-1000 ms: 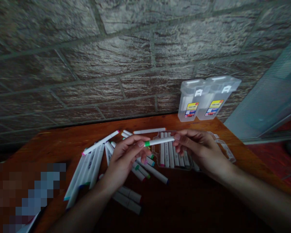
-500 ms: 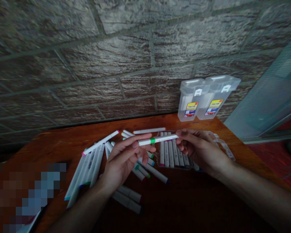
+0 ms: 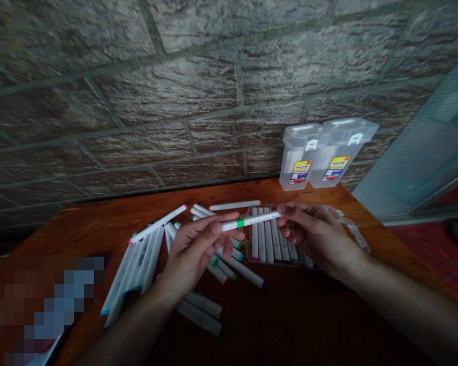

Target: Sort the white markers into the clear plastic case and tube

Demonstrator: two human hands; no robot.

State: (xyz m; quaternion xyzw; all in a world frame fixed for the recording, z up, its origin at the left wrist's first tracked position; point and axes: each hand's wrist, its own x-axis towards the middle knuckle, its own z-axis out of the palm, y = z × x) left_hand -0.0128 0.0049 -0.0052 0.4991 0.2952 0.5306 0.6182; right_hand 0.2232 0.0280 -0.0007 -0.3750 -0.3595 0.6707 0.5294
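Observation:
A white marker with a green band (image 3: 257, 219) is held level above the table, one end in each hand. My left hand (image 3: 193, 251) pinches its left end between thumb and fingers. At the other end, the fingertips of my right hand (image 3: 309, 223) are closed on it. Behind and below lies an open clear plastic case (image 3: 252, 258) with several white markers (image 3: 269, 244) side by side in it, partly hidden by my right hand. Loose white markers with coloured ends (image 3: 148, 259) lie spread around and under my left hand.
Two clear lidded plastic boxes (image 3: 297, 152) with yellow labels stand at the back right of the wooden table (image 3: 99, 213), against the stone wall (image 3: 198, 91). One marker (image 3: 234, 205) lies apart near the table's back. A pixelated patch covers the lower left corner.
My left thumb and fingers have shifted slightly along the marker's left end, and that end is a little lower or more covered. The right hand and the other things have stayed put.

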